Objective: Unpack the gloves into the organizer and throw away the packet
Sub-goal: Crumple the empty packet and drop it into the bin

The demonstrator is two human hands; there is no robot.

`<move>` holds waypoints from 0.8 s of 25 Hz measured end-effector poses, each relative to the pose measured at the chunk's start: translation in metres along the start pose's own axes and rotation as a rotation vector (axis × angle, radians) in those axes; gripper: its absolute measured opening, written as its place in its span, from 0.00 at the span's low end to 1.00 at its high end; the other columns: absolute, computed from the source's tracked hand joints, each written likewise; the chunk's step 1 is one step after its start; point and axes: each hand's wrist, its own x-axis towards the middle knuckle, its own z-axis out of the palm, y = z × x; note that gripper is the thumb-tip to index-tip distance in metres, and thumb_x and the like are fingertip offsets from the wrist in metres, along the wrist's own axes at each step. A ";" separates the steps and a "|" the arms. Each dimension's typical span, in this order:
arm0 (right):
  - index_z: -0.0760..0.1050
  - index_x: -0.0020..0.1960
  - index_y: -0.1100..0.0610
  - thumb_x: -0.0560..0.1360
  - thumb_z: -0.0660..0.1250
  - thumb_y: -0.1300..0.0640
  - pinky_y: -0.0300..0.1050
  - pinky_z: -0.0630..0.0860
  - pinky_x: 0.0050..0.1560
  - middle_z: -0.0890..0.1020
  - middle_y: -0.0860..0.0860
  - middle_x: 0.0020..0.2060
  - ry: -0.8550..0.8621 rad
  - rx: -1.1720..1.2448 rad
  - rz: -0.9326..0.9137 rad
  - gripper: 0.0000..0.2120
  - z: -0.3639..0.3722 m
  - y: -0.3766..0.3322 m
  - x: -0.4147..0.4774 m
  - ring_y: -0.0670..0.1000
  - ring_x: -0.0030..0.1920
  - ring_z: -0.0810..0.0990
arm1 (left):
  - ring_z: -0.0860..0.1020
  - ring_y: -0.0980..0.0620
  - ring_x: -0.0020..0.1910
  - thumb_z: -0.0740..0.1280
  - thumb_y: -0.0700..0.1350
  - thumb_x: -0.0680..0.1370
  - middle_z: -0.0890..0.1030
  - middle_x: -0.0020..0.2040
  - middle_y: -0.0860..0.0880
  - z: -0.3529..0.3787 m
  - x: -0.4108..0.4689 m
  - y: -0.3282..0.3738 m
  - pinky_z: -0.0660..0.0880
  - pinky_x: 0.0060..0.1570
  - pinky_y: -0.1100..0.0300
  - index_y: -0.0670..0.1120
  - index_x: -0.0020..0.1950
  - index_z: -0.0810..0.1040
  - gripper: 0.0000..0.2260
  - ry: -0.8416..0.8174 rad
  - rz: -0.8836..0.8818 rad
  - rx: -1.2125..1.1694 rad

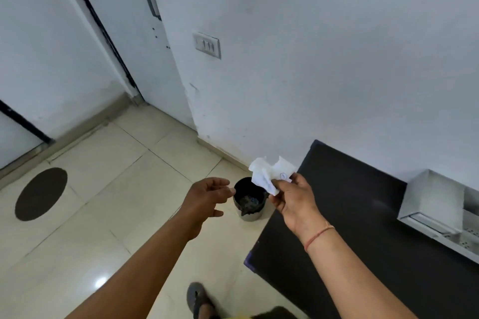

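Observation:
My right hand (294, 201) pinches a crumpled white paper packet (269, 172) between thumb and fingers, holding it in the air just above and to the right of a small dark bin (248, 198) on the floor. The bin stands against the wall beside the black table and has dark rubbish inside. My left hand (207, 201) hovers to the left of the bin, fingers spread and holding nothing. A grey metal organizer (435, 202) sits on the table at the right edge of the view. No gloves are visible.
The black table (350, 215) fills the lower right, its corner next to the bin. Beige floor tiles carry a dark oval mat (41, 193) at the left. White doors and a wall with a switch plate (207, 45) stand behind. My sandalled foot (201, 300) is at the bottom.

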 end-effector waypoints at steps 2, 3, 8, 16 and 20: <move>0.80 0.58 0.57 0.77 0.71 0.69 0.41 0.80 0.30 0.85 0.61 0.54 0.031 0.043 0.001 0.13 0.029 0.008 0.005 0.55 0.41 0.83 | 0.84 0.43 0.59 0.78 0.45 0.77 0.87 0.58 0.44 -0.040 0.024 0.010 0.84 0.50 0.47 0.48 0.59 0.85 0.12 0.004 0.019 0.012; 0.81 0.56 0.57 0.77 0.71 0.69 0.41 0.81 0.31 0.85 0.61 0.53 0.026 0.069 0.007 0.11 0.041 0.010 0.007 0.54 0.42 0.83 | 0.84 0.43 0.58 0.78 0.45 0.77 0.87 0.57 0.44 -0.054 0.035 0.015 0.84 0.50 0.47 0.47 0.59 0.85 0.11 0.005 0.022 0.012; 0.82 0.59 0.63 0.79 0.69 0.69 0.45 0.86 0.42 0.86 0.64 0.58 0.022 0.209 -0.037 0.10 0.078 0.012 0.033 0.57 0.51 0.86 | 0.84 0.44 0.54 0.76 0.43 0.78 0.87 0.53 0.46 -0.067 0.096 0.045 0.83 0.48 0.48 0.45 0.58 0.86 0.09 -0.073 0.027 0.035; 0.78 0.68 0.69 0.75 0.56 0.78 0.47 0.82 0.58 0.82 0.68 0.65 0.022 0.355 0.033 0.24 0.102 -0.003 0.119 0.61 0.60 0.82 | 0.84 0.46 0.52 0.77 0.44 0.78 0.87 0.53 0.45 -0.042 0.221 0.068 0.84 0.47 0.49 0.46 0.57 0.86 0.08 -0.199 -0.069 0.179; 0.79 0.66 0.70 0.78 0.64 0.76 0.47 0.83 0.60 0.84 0.66 0.62 0.068 0.427 0.012 0.17 0.110 -0.008 0.147 0.60 0.61 0.85 | 0.84 0.46 0.51 0.77 0.44 0.78 0.86 0.52 0.45 -0.026 0.267 0.069 0.84 0.49 0.47 0.45 0.57 0.86 0.08 -0.264 -0.127 0.242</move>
